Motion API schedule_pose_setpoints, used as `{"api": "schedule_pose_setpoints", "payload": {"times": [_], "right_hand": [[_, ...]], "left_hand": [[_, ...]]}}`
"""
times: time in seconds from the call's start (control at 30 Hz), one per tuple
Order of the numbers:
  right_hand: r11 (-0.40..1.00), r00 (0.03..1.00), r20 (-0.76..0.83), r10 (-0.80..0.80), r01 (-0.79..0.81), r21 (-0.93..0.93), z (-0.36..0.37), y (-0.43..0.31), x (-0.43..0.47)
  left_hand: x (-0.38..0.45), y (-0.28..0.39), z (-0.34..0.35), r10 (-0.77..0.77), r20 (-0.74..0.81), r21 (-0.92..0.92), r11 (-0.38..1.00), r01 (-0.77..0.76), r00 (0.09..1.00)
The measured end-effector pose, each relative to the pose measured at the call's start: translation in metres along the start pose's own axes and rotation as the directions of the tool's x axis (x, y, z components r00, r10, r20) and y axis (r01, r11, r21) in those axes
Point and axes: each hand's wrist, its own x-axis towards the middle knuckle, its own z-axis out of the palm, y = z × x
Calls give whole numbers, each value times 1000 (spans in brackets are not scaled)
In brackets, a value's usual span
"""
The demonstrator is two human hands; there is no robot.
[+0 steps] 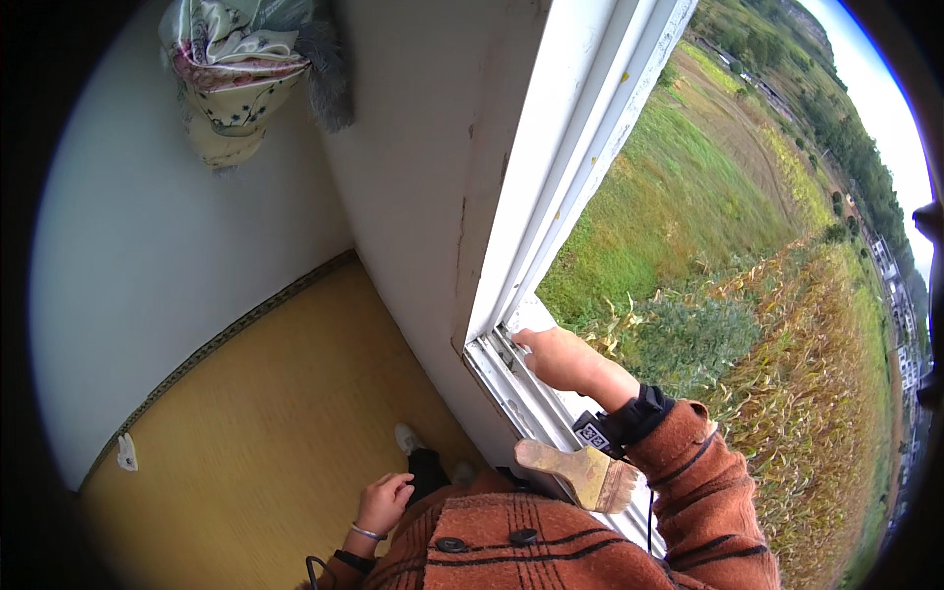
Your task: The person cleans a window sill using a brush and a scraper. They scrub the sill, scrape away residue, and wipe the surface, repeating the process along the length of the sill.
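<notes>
My right hand (557, 358) reaches over the sill at the corner of a white window frame (564, 147), its fingertips at the sliding track (516, 380). Dark debris lies in the track's corner. Whether the fingers pinch anything cannot be told. A flat paintbrush (579, 472) with a worn wooden handle lies on the sill below my right forearm, its bristles towards the sleeve. My left hand (385, 505) hangs by my body over the floor, fingers loosely curled, touching nothing that shows.
A patterned fabric bundle (240, 81) hangs by the wall at the upper left. A small white scrap (127, 452) lies on the yellowish floor (280, 413) beside the patterned skirting. Outside the open window are grass, dry crops and distant buildings.
</notes>
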Motion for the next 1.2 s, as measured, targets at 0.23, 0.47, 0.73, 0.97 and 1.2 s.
{"api": "schedule_pose_setpoints", "payload": {"times": [0.23,0.47,0.73,0.97,1.2], "right_hand": [[986,975,143,168,-163,-44,6,0,-6],[983,987,75,143,-133,-122,22,7,1],[978,982,15,190,-188,-92,19,-9,6],[986,983,140,122,-104,-134,2,-7,-21],[978,986,-10,165,-165,-125,49,-15,5]], "left_hand": [[-7,-19,2,-184,-86,52,981,189,979],[-26,-87,4,-301,-149,232,915,329,942],[-49,-164,24,-367,-144,309,865,394,919],[-63,-180,30,-397,-92,334,851,404,913],[-48,-175,42,-391,-23,340,863,375,920]]}}
